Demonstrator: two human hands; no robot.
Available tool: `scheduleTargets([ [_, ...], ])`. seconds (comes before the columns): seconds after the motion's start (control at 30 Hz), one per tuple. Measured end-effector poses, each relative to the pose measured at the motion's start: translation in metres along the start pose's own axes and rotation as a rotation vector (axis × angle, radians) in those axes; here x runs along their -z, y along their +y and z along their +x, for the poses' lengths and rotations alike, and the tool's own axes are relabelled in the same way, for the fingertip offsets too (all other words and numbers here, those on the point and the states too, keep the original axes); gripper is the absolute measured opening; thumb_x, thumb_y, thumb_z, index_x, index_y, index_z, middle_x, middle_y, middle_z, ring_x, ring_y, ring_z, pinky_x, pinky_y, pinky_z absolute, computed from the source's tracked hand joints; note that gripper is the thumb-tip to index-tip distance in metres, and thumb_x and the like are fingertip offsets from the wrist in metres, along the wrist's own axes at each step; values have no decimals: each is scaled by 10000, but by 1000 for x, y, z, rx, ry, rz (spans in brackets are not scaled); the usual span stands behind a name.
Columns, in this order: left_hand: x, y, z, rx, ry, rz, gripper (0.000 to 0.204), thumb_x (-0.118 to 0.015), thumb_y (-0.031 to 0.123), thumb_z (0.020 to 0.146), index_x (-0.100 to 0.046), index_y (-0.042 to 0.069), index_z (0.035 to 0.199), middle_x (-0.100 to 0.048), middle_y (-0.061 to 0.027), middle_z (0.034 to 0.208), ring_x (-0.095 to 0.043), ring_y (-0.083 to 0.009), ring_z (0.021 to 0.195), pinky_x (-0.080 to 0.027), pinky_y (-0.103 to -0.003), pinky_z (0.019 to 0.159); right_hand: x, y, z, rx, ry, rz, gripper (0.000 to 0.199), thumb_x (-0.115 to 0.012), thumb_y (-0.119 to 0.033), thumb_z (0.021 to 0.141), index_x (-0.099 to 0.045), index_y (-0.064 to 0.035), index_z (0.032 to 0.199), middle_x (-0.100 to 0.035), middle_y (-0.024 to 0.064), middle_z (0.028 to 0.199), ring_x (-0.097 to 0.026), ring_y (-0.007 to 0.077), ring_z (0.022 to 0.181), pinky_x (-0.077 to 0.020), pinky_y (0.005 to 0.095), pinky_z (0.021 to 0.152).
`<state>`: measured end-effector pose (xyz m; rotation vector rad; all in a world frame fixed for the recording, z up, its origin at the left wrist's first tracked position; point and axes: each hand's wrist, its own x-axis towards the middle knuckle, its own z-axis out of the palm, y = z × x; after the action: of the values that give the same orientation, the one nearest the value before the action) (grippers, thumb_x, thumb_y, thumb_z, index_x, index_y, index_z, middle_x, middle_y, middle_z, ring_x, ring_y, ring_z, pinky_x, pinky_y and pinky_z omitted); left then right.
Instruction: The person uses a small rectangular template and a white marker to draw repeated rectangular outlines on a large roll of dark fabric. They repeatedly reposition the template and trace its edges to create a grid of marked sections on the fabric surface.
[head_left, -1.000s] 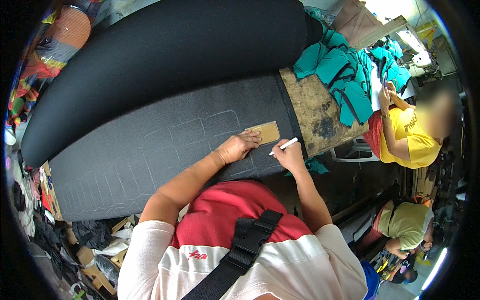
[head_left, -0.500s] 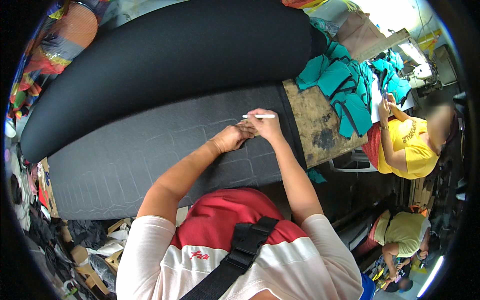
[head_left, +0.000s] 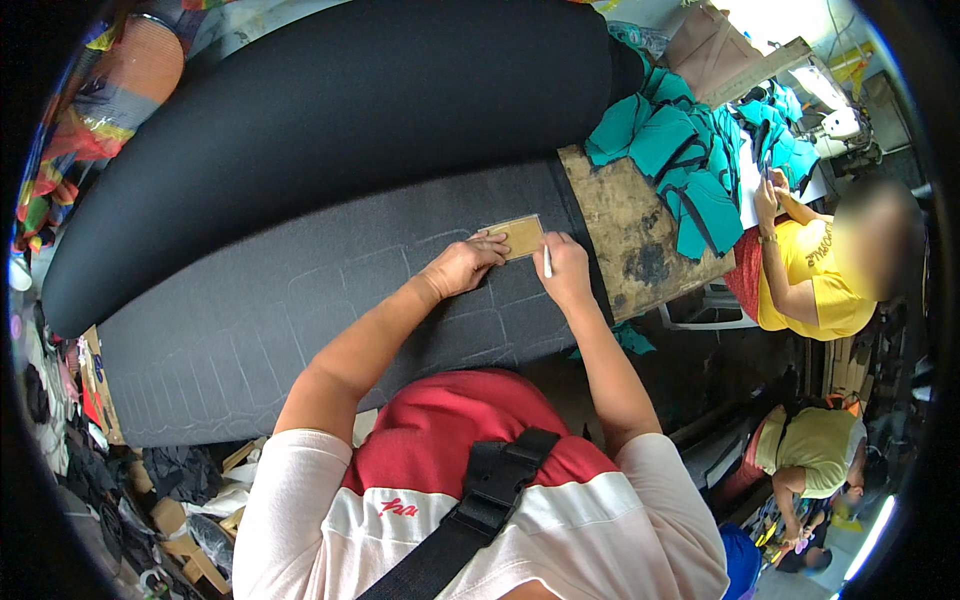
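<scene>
A dark grey sheet of fabric [head_left: 300,330] lies spread on the worktable, with several outlined rectangles drawn on it. A small tan cardboard template [head_left: 520,236] rests flat near the sheet's right edge. My left hand [head_left: 462,266] presses its fingertips on the template's left end. My right hand [head_left: 562,268] holds a white marking pen [head_left: 546,262] against the template's right side, tip down on the fabric.
A big black fabric roll [head_left: 330,120] lies across the far side. The worn wooden tabletop [head_left: 640,230] shows at the right, with teal cut pieces [head_left: 690,160] piled beyond. A person in yellow [head_left: 810,270] works at the right; another person [head_left: 810,450] sits lower right. Clutter fills the lower left.
The template has shifted along the fabric to a fresh spot. My right hand, raised with the pen half a second ago, has come down beside the template's right edge.
</scene>
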<state>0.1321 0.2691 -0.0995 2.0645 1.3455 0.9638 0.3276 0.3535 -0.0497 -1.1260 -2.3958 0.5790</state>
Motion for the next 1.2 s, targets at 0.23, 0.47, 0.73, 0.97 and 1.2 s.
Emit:
scheduleTargets([
  [0.23,1,14,-3,22,53,107,211,-623,-42,735,-667,32,927,-634,-108,1125,-519,-286,1186,-379,-406,1049,1,3,-20,-496,-58,715,143,-581,-86,810,-636,43,839,-663,98,689,-625,105,631,-486,246,577],
  [0.47,45,6,-138,482,572,508,211,-583,-20,797,-664,38,982,-614,-164,1146,-583,-305,1093,-469,-382,938,-1,23,-38,-81,355,85,225,-539,-142,909,-643,11,1037,-661,221,937,-659,331,860,-516,369,759],
  [0.73,118,45,-404,1469,1045,1192,490,-603,412,843,-566,17,1130,-616,-211,1010,-588,-374,902,-466,-446,809,-3,13,-57,-76,352,15,237,-471,-128,943,-593,15,1087,-650,193,945,-637,339,897,-493,398,788],
  [0.97,146,47,-455,1786,1011,1023,680,-650,563,750,-602,17,1151,-598,-233,1072,-564,-355,994,-464,-436,835,-14,-1,-53,11,141,-123,371,-669,-191,807,-573,-9,1115,-632,174,988,-564,353,989,-427,455,857],
  [1.2,171,76,-466,2229,1097,581,874,-720,727,513,-602,183,1187,-459,-214,1292,-447,-386,1171,-415,-513,940,4,11,-64,-344,189,-219,713,-821,-338,637,-534,15,1186,-576,255,1122,-516,406,1068,-430,477,896],
])
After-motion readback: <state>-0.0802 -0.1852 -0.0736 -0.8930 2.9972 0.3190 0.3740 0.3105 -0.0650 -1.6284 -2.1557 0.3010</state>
